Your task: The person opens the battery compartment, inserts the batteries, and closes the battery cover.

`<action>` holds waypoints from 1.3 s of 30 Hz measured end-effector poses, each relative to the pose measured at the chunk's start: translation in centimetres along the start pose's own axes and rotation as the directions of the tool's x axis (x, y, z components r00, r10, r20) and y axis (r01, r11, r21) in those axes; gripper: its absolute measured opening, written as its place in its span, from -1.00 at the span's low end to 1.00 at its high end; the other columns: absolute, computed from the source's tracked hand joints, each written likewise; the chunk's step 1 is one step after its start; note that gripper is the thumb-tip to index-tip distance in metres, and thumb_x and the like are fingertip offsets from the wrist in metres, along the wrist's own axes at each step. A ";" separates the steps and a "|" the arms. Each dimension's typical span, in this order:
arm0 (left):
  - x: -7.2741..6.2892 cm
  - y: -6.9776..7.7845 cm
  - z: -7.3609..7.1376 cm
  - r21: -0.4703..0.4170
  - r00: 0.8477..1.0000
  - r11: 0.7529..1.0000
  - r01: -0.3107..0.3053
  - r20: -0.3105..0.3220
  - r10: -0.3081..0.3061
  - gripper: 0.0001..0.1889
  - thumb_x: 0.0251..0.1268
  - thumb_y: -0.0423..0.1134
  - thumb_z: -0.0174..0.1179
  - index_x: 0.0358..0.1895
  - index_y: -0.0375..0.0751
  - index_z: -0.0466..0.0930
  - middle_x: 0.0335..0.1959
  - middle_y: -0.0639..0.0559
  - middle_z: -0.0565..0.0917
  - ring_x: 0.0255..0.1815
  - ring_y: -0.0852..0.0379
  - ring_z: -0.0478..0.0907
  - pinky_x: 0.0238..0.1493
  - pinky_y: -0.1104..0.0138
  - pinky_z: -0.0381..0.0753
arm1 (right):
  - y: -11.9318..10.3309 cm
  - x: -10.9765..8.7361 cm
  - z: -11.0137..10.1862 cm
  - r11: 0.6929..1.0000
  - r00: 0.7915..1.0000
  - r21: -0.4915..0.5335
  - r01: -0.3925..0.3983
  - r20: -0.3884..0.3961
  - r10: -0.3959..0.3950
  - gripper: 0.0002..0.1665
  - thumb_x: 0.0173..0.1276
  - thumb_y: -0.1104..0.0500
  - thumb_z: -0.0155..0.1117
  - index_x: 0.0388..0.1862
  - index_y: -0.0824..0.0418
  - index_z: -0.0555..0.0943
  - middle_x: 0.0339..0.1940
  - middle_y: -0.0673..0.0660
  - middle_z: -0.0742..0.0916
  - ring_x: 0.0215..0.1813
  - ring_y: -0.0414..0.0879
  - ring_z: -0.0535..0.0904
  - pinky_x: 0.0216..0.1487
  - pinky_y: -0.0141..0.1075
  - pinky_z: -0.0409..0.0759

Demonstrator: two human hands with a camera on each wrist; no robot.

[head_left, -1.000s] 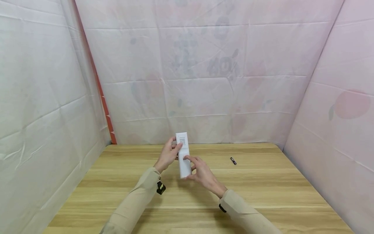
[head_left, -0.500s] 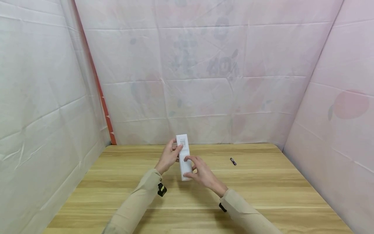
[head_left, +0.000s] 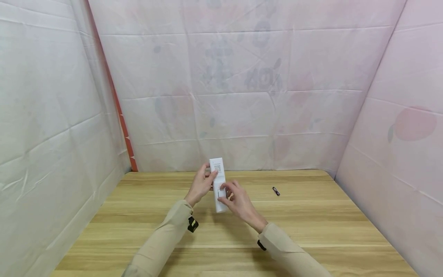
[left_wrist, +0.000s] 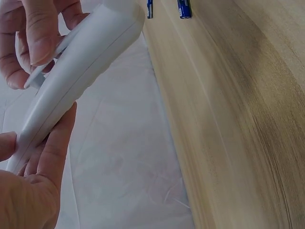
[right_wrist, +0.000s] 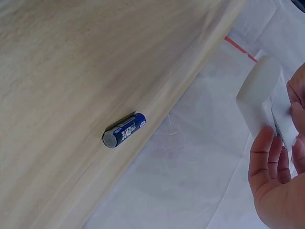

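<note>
Drawn inward since half a second ago is the thumb of the right hand (head_left: 240, 202), which has been brought farther from the near end of the white device (head_left: 220, 179) and closer to the forefinger; a white cover (head_left: 222, 194) has been raised from the device's face, so that a dark gap is now seen along its left edge. Between thumb and fingers of the right hand the cover is pinched, tilted away from the body — by the left wrist view, partly lifted rather than fully parted from it; whether contact is kept at the hidden edge cannot be told. By the left hand (head_left: 200, 186) the far half of the device is gripped, the thumb being laid on the upper face by a printed code (head_left: 217, 167) and the fingers curled beneath; the device is held above the table (head_left: 301, 227), its far end raised toward the pale cloth (head_left: 242, 115). Well to the right of both hands a blue battery (right_wrist: 124, 130) is left lying on the wood; two blue pieces, cut off by the top edge, are shown in the left wrist view. Beige sleeves (head_left: 155, 242) are worn, with a black band at each wrist.
</note>
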State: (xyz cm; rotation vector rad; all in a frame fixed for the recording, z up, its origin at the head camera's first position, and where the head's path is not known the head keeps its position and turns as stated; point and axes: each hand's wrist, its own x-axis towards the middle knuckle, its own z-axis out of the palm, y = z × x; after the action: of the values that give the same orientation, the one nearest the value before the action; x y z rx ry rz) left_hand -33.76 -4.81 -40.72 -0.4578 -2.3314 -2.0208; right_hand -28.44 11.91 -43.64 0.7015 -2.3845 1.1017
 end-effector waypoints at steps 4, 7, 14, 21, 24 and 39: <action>0.0 -0.1 0.0 0.004 1.000 1.000 -0.006 -0.007 0.006 -0.55 0.52 -0.17 0.05 0.38 -0.15 0.25 -0.08 -0.35 0.66 -0.37 0.05 0.68 -0.40 0.20 0.76 | -0.1 0.0 -0.1 1.000 1.000 0.018 -0.009 -0.002 0.009 -0.68 0.17 0.29 0.49 -0.15 0.20 0.56 -0.27 0.08 0.63 -0.29 -0.07 0.59 -0.43 -0.49 0.58; 0.1 -0.2 0.0 0.003 1.000 1.000 -0.016 -0.007 0.016 -0.54 0.51 -0.17 0.06 0.38 -0.14 0.25 -0.08 -0.36 0.67 -0.37 0.04 0.68 -0.40 0.19 0.76 | -0.1 0.0 -0.2 1.000 1.000 0.016 -0.009 0.005 0.009 -0.71 0.20 0.27 0.46 -0.15 0.18 0.55 -0.30 0.10 0.65 -0.28 -0.07 0.59 -0.44 -0.49 0.56; 0.2 -0.3 -0.1 0.010 0.999 0.999 -0.035 0.005 0.035 -0.54 0.51 -0.17 0.06 0.38 -0.15 0.26 -0.08 -0.35 0.67 -0.37 0.04 0.68 -0.42 0.21 0.75 | -0.1 0.1 -0.4 1.000 1.000 0.019 -0.012 -0.007 0.012 -0.74 0.22 0.24 0.46 -0.17 0.15 0.57 -0.31 0.06 0.67 -0.32 -0.15 0.57 -0.48 -0.49 0.51; 0.2 -0.1 -0.2 -0.003 1.000 1.000 -0.017 0.014 0.017 -0.55 0.51 -0.17 0.06 0.37 -0.13 0.25 -0.09 -0.34 0.67 -0.37 0.04 0.68 -0.41 0.20 0.75 | -0.5 0.2 -0.6 0.999 0.999 0.037 -0.039 -0.023 0.040 -0.80 0.22 0.21 0.46 -0.25 0.13 0.59 -0.33 -0.01 0.70 -0.42 -0.26 0.54 -0.50 -0.49 0.49; 0.2 -0.1 -0.2 0.004 1.000 1.000 -0.019 0.013 0.019 -0.55 0.52 -0.17 0.05 0.37 -0.15 0.25 -0.08 -0.35 0.67 -0.35 0.04 0.68 -0.41 0.21 0.75 | -0.5 0.3 -0.6 0.998 0.999 0.051 -0.035 -0.039 0.037 -0.81 0.22 0.22 0.46 -0.29 0.16 0.59 -0.37 -0.01 0.70 -0.43 -0.25 0.55 -0.50 -0.49 0.51; 0.3 -0.5 -0.4 0.023 1.000 1.000 0.001 -0.013 -0.001 -0.54 0.53 -0.15 0.03 0.38 -0.17 0.23 -0.04 -0.36 0.65 -0.32 0.02 0.68 -0.40 0.21 0.75 | 0.0 0.0 -0.9 0.977 0.996 0.195 -0.091 -0.005 0.094 -0.83 0.32 0.23 0.36 -0.13 0.25 0.69 -0.34 0.10 0.74 -0.32 0.03 0.68 -0.57 -0.36 0.67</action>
State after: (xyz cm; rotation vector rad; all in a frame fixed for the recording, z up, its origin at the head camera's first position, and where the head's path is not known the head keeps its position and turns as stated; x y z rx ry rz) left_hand -34.25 -5.20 -41.04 -0.4413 -2.3453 -1.9896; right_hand -28.32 12.66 -43.11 0.6489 -2.3397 1.3888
